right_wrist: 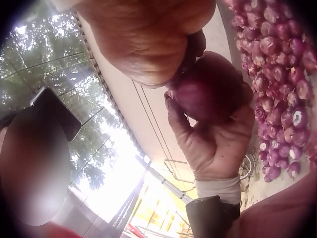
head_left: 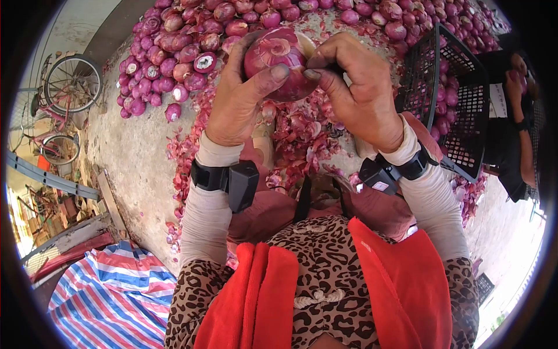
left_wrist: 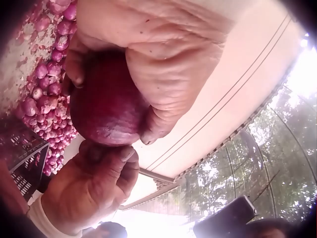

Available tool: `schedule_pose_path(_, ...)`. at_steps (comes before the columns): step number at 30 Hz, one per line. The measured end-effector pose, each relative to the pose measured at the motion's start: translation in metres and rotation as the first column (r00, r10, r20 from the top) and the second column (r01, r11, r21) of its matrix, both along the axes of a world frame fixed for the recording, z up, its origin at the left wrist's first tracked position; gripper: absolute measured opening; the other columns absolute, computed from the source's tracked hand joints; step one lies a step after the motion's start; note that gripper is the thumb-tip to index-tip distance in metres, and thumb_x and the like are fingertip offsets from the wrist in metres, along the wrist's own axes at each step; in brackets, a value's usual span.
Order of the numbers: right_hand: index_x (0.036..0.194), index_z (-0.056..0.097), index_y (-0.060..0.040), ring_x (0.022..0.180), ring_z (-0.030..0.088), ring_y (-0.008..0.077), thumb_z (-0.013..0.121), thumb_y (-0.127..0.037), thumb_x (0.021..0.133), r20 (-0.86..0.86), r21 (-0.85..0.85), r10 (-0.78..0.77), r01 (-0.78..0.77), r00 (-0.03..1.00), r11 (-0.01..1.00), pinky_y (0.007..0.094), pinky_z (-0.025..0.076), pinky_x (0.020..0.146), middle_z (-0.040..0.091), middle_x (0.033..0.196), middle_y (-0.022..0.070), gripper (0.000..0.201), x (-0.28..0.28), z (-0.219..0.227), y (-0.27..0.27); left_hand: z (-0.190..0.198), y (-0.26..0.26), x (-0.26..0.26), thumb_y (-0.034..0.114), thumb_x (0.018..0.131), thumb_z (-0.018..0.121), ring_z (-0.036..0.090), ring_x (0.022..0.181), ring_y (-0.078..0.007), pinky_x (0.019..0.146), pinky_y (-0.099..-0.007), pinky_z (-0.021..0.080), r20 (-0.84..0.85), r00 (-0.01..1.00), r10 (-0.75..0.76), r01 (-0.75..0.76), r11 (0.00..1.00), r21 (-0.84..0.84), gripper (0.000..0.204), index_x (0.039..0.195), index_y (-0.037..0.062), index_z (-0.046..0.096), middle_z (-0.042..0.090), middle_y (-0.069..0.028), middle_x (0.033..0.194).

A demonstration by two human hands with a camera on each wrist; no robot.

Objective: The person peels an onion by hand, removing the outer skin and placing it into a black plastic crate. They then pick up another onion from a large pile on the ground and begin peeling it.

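A large red onion [head_left: 278, 65] is held up in front of the chest. My left hand [head_left: 232, 96] grips it from the left, thumb across its near face and fingers behind it. At its right side my right hand [head_left: 366, 87] pinches the outer skin between thumb and curled forefinger, beside a pale patch. From the left wrist view, the onion [left_wrist: 109, 101] looks dark and smooth, with the right fingertips at its lower edge. In the right wrist view, the left palm cups the onion [right_wrist: 210, 89] from below. Loose red peelings [head_left: 302, 136] lie on the ground underneath.
A big heap of red onions [head_left: 168, 58] spreads across the concrete floor ahead. A black plastic crate [head_left: 447, 99] with onions stands at right, beside another person's arm [head_left: 517, 99]. At left are a bicycle [head_left: 72, 87] and a striped tarp [head_left: 116, 291].
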State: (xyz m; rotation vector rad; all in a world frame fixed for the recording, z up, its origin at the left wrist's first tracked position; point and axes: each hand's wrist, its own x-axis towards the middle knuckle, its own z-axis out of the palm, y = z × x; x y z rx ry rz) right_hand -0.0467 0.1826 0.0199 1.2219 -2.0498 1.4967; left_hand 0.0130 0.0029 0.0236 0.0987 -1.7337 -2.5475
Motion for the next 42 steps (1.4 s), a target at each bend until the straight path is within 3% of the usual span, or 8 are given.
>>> schedule_pose_path(7,0.098,0.056,-0.0012,0.077,0.058,0.0355,0.064,0.007,0.075,0.007,0.022,0.010,-0.011,1.000,1.000,0.0395,0.047,0.067,0.056,0.081,0.0135,0.026,0.002,0.001,0.001,-0.004,-0.002,-0.001,0.016,0.083,0.071,0.058,0.112,-0.0220,0.095,-0.0362,0.050,-0.027,0.999,-0.032,0.033,0.998,0.053,0.067,0.136,0.0000,0.035,0.053,-0.0131,0.126)
schedule_pose_path(12,0.096,0.058,-0.0010,0.079,0.063,0.0290,0.063,0.006,0.079,0.272,-0.116,-0.007,0.040,0.962,0.992,0.0341,0.050,0.069,0.061,0.087,0.0125,0.019,0.005,0.002,0.002,-0.013,-0.009,-0.001,0.020,0.088,0.066,0.058,0.114,-0.0234,0.094,-0.0374,0.052,-0.025,0.999,-0.021,0.026,0.977,0.211,0.061,0.136,0.0009,0.034,0.052,-0.0130,0.128)
schedule_pose_path(18,0.101,0.064,-0.0020,0.079,0.064,0.0252,0.067,0.006,0.075,0.047,-0.049,0.079,-0.077,0.996,0.996,0.0312,0.051,0.068,0.062,0.090,0.0103,0.027,-0.001,0.009,0.004,-0.006,-0.007,-0.002,0.023,0.088,0.066,0.065,0.102,-0.0200,0.079,-0.0312,0.057,-0.041,0.996,-0.084,0.089,0.984,0.153,0.063,0.137,0.0024,0.032,0.058,-0.0121,0.121)
schedule_pose_path(23,0.101,0.064,-0.0016,0.078,0.063,0.0269,0.073,0.001,0.071,0.012,-0.044,-0.001,0.002,1.000,0.999,0.0331,0.052,0.068,0.062,0.090,0.0105,0.032,0.006,0.007,-0.001,-0.006,-0.009,-0.002,0.025,0.087,0.069,0.067,0.095,-0.0196,0.073,-0.0282,0.058,-0.022,0.996,-0.088,0.090,0.994,0.070,0.065,0.136,0.0016,0.033,0.062,-0.0116,0.111)
schedule_pose_path(30,0.092,0.063,-0.0016,0.077,0.062,0.0309,0.075,-0.001,0.070,-0.035,-0.062,-0.109,0.106,0.993,0.992,0.0355,0.049,0.064,0.060,0.082,0.0125,0.025,0.008,0.001,-0.004,-0.004,-0.003,-0.002,0.021,0.084,0.073,0.063,0.102,-0.0212,0.083,-0.0328,0.056,-0.041,0.999,-0.026,0.031,0.992,0.120,0.069,0.136,-0.0005,0.033,0.058,-0.0133,0.119)
schedule_pose_path(37,0.090,0.062,-0.0020,0.075,0.062,0.0318,0.073,0.000,0.072,0.027,-0.036,-0.026,0.027,0.999,0.999,0.0358,0.049,0.064,0.060,0.081,0.0124,0.021,0.007,-0.002,-0.003,-0.006,-0.004,-0.003,0.020,0.085,0.071,0.062,0.104,-0.0220,0.089,-0.0357,0.053,-0.045,0.999,-0.002,0.004,0.999,0.053,0.063,0.134,-0.0004,0.036,0.056,-0.0129,0.120)
schedule_pose_path(39,0.089,0.061,-0.0012,0.076,0.063,0.0188,0.070,0.003,0.077,-0.024,0.003,-0.022,0.022,0.999,1.000,0.0285,0.049,0.065,0.063,0.084,0.0079,0.015,0.009,-0.002,-0.004,-0.006,-0.003,-0.004,0.021,0.086,0.070,0.062,0.105,-0.0224,0.089,-0.0360,0.054,-0.006,1.000,-0.010,0.010,0.998,0.065,0.061,0.133,0.0000,0.037,0.057,-0.0131,0.120)
schedule_pose_path(42,0.097,0.060,-0.0006,0.080,0.062,0.0139,0.067,0.002,0.083,0.131,-0.052,-0.022,0.030,0.991,0.998,0.0262,0.049,0.069,0.062,0.084,0.0051,0.016,0.006,0.000,0.000,-0.008,-0.001,-0.005,0.025,0.088,0.067,0.064,0.101,-0.0213,0.082,-0.0344,0.056,-0.027,0.998,0.064,-0.060,0.990,0.124,0.055,0.131,0.0013,0.041,0.059,-0.0119,0.117)
